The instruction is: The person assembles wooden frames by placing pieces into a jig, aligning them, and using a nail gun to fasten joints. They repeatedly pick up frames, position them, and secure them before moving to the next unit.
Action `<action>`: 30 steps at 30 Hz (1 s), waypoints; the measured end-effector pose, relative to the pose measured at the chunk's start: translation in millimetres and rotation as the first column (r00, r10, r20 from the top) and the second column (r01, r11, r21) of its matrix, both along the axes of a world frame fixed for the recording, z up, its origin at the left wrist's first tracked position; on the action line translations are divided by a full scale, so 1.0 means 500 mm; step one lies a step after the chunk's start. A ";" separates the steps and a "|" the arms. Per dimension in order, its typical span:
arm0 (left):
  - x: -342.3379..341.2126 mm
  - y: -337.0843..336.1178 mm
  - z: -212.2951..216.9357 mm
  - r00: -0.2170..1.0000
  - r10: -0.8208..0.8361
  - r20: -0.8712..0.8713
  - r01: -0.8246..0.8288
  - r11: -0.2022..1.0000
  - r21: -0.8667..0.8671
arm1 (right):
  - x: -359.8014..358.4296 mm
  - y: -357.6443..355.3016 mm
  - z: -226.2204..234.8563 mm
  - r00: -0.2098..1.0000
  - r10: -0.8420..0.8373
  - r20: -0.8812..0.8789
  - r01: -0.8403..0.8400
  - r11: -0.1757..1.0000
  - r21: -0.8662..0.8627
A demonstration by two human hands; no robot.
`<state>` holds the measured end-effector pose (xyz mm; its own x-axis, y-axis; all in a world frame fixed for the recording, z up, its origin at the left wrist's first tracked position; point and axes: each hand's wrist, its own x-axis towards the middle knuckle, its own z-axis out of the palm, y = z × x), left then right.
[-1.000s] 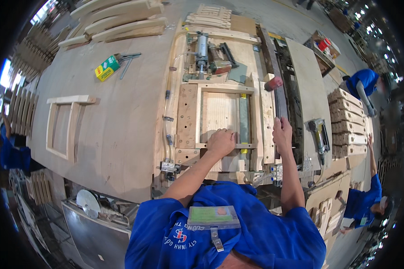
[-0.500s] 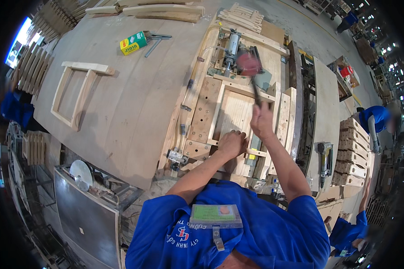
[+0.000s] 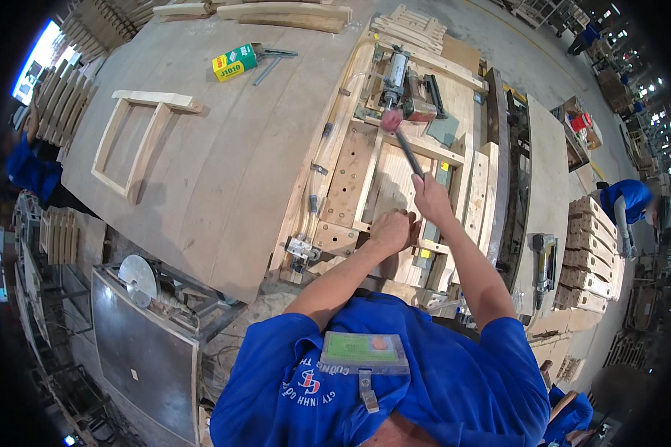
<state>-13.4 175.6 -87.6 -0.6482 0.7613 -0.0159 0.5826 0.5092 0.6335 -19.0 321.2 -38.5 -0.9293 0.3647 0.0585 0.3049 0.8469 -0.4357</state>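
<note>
My right hand (image 3: pixel 434 201) is wrapped round the dark handle of a mallet (image 3: pixel 410 158). Its red head, slightly blurred, is at the far left corner of a pale wooden frame (image 3: pixel 370 182); whether it touches the wood I cannot tell. The frame lies in a wooden clamping jig (image 3: pixel 344 175). Over the frame's near part, my left hand (image 3: pixel 392 231) is closed with curled fingers. Whatever those fingers hold, if anything, is hidden.
Beyond the frame are an air cylinder (image 3: pixel 397 78) and a nail gun (image 3: pixel 423 103). On the left table lie another wooden frame (image 3: pixel 153 141) and a yellow-green box (image 3: pixel 235 62). A second nail gun (image 3: pixel 544 268) lies to the right, near stacked wooden parts (image 3: pixel 590 253).
The mallet head has swung left, from over the nail gun to the frame's far left corner. My left hand stays over the near part of the frame. The whole view has shifted slightly.
</note>
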 end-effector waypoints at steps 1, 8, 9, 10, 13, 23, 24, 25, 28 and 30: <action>0.000 -0.003 0.003 1.000 -0.012 0.028 0.012 1.000 -0.015 | 0.012 0.003 -0.003 0.995 -0.060 -0.076 0.050 0.990 -0.135; -0.009 -0.005 -0.017 0.996 0.020 0.084 -0.019 1.000 -0.014 | 0.187 -0.046 0.317 0.914 -0.279 -0.295 -0.032 0.675 -0.737; -0.006 0.002 -0.022 0.995 0.016 0.099 -0.013 1.000 -0.027 | 0.217 -0.059 0.356 0.859 -0.306 -0.412 -0.077 0.717 -0.693; -0.004 0.001 -0.018 0.995 -0.003 0.103 0.004 1.000 -0.013 | 0.247 -0.061 0.398 0.827 -0.345 -0.443 -0.064 0.727 -0.684; -0.014 -0.003 -0.003 0.995 -0.042 0.090 0.045 0.999 -0.030 | 0.334 -0.087 0.477 0.738 -0.406 -0.538 -0.001 0.798 -0.603; -0.001 0.003 0.032 0.989 -0.082 0.119 0.092 0.992 -0.081 | 0.559 -0.202 0.006 0.834 -0.533 0.143 0.548 0.771 -0.324; -0.006 0.003 0.035 0.991 -0.076 0.107 0.086 0.992 -0.092 | 0.560 -0.203 0.016 0.830 -0.556 0.049 0.539 0.776 -0.327; -0.022 0.014 0.037 0.995 -0.048 0.091 0.056 0.995 -0.083 | 0.545 -0.185 0.051 0.831 -0.553 -0.058 0.509 0.798 -0.323; -0.013 0.001 0.012 0.995 -0.042 0.092 0.051 0.994 -0.097 | 0.507 -0.180 0.166 0.790 -0.609 -0.072 0.512 0.720 -0.469; -0.010 -0.002 0.004 0.994 -0.052 0.091 0.057 0.997 -0.057 | 0.510 -0.188 0.144 0.775 -0.608 -0.173 0.475 0.741 -0.476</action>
